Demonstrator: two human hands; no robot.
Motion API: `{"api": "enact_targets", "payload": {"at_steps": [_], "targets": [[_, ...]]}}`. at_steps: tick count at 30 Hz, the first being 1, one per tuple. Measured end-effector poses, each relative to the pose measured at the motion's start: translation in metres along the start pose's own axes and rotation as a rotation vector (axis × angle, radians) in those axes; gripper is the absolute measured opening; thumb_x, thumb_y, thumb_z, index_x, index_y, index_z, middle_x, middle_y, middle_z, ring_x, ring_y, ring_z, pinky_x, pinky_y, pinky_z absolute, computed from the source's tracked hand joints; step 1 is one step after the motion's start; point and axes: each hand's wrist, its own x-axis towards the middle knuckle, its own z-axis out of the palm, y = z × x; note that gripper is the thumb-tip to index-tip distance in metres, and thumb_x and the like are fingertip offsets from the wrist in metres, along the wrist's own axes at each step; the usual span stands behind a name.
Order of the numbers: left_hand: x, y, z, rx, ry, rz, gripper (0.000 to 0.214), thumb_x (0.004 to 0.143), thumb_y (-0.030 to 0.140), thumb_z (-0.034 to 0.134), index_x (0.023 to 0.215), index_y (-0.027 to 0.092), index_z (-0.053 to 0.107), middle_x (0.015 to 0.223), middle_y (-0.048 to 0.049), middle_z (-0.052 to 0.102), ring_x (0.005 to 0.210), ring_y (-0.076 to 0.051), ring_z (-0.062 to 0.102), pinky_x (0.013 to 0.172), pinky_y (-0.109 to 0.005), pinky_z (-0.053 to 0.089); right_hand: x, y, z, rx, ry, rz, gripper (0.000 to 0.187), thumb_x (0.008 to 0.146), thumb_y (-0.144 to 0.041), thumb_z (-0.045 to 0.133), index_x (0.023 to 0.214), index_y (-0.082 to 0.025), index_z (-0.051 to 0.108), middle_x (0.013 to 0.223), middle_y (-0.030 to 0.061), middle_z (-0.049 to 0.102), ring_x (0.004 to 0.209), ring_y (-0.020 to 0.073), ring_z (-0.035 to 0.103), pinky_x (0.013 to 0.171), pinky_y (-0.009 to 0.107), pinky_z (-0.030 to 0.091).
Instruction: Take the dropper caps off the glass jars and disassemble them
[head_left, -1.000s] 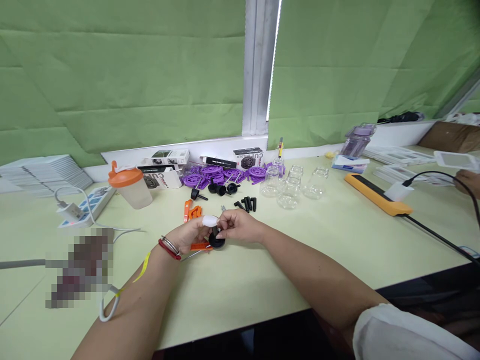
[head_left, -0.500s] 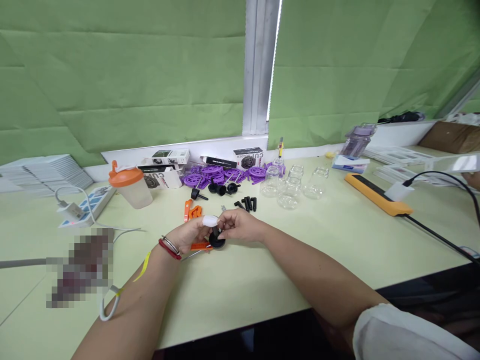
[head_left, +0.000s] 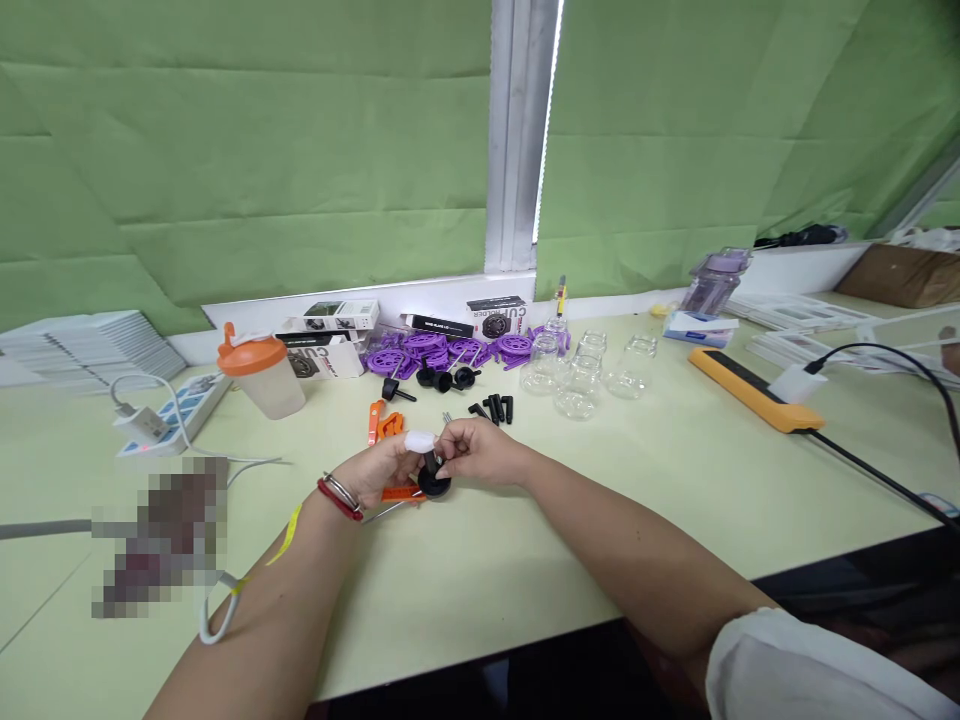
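Both hands meet over the pale green table (head_left: 525,580), a little nearer the person than the row of small black pegs (head_left: 495,407). The left hand (head_left: 379,470), with a white wrap on one fingertip and a red band at the wrist, and the right hand (head_left: 484,452) pinch one small black part (head_left: 433,478) between them: a round disc with a short stem standing up from it. The fingers of each hand are closed narrowly on this part, the left from its side, the right on the stem; the disc seems to sit just above the tabletop, though contact cannot be told. An orange tool (head_left: 386,425) lies just beyond the left hand, on the pegs' left. Behind the pegs lie more black stemmed parts (head_left: 442,378) and a heap of purple wheels (head_left: 450,350). Right of the pegs stand clear glass jars (head_left: 577,385); well to their left stands an orange-lidded cup (head_left: 262,375).
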Motion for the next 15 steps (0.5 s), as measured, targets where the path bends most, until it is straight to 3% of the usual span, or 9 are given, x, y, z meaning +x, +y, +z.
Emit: {"api": "enact_targets", "payload": {"at_steps": [15], "targets": [[0.0022, -0.0006, -0.0017, 0.019, -0.008, -0.018, 0.037, 0.06, 0.047, 0.07, 0.08, 0.017, 0.062, 0.064, -0.0019, 0.062, 0.056, -0.017, 0.055, 0.046, -0.027, 0.042, -0.0007, 0.001, 0.0014, 0.036, -0.001, 0.011, 0.03, 0.06, -0.021, 0.077, 0.076, -0.017, 0.053, 0.07, -0.0048, 0.055, 0.062, 0.0086, 0.052, 0.06, 0.023, 0.043]]}}
